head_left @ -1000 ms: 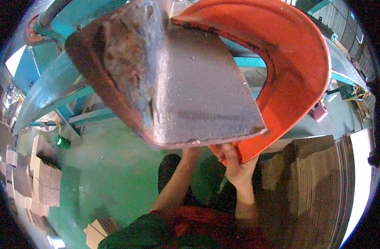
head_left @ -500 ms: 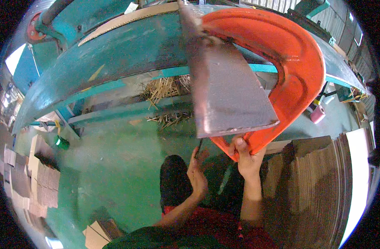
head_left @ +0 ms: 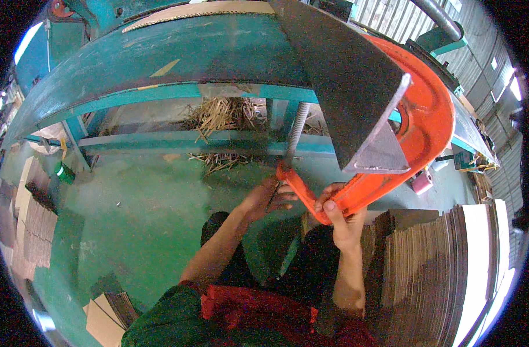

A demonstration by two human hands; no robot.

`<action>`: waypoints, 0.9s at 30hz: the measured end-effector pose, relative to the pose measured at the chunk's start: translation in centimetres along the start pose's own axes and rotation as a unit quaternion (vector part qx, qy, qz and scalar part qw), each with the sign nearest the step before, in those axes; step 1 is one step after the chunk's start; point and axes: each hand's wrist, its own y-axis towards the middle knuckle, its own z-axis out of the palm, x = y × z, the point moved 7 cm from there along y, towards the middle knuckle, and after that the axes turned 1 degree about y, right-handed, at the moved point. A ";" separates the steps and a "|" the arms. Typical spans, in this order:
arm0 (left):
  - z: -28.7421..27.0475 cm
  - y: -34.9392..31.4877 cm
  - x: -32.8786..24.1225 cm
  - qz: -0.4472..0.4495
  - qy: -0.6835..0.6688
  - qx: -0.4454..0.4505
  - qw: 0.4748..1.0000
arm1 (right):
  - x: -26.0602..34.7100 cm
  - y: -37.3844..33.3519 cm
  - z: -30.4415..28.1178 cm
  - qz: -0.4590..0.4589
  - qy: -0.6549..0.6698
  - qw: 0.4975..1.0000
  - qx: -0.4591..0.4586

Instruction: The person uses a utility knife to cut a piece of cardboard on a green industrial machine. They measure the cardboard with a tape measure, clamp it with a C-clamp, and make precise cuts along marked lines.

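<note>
A large orange C-clamp [head_left: 429, 115] curves from the worktable edge down toward me, its threaded screw [head_left: 299, 126] standing upright beneath the table. My right hand [head_left: 345, 222] grips the lower corner of its frame, thumb on the near face. At the screw's lower end, my left hand [head_left: 261, 199] has its fingers around a thin dark handle bar [head_left: 273, 195]; the fingertips reach toward the orange arm. A grey metal angle bar [head_left: 351, 75] juts toward me above the hands and hides part of the clamp.
The teal worktable [head_left: 218, 55] spans ahead, with a cardboard strip [head_left: 201, 13] on top. Beneath it lie straw-like scraps [head_left: 224, 115]. Stacked cardboard [head_left: 420, 266] stands close on my right, more cardboard [head_left: 36, 225] at far left. A pink roll [head_left: 422, 182] is by the right table leg.
The view has shifted, bringing the screw into sight and showing the angle bar from another side. My left hand has moved up and left around the handle bar; my right hand keeps its grip.
</note>
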 end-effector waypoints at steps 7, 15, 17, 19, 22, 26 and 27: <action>-1.3 1.9 2.1 -0.023 -0.068 -0.029 0.997 | -0.1 0.7 0.7 0.014 -0.038 0.999 0.015; -1.3 2.9 3.1 0.084 -0.170 0.023 0.982 | -0.6 0.4 0.8 0.016 -0.009 1.000 -0.019; -1.5 -0.4 1.8 0.164 -0.110 -0.020 0.980 | -0.6 0.4 0.7 0.014 -0.007 1.000 -0.026; -0.7 -3.6 1.8 0.210 -0.070 -0.092 0.971 | -0.7 0.4 0.7 0.012 -0.007 1.000 -0.028; 0.8 -6.4 2.3 0.265 0.021 -0.251 0.931 | -0.7 0.4 0.9 0.018 -0.007 0.999 -0.038; 2.6 -3.4 3.2 0.344 -0.081 -0.429 0.832 | -0.7 0.4 0.8 0.020 0.006 0.999 -0.046; 2.8 -2.7 3.5 0.377 -0.124 -0.438 0.807 | -0.8 0.3 0.8 0.025 0.017 0.999 -0.039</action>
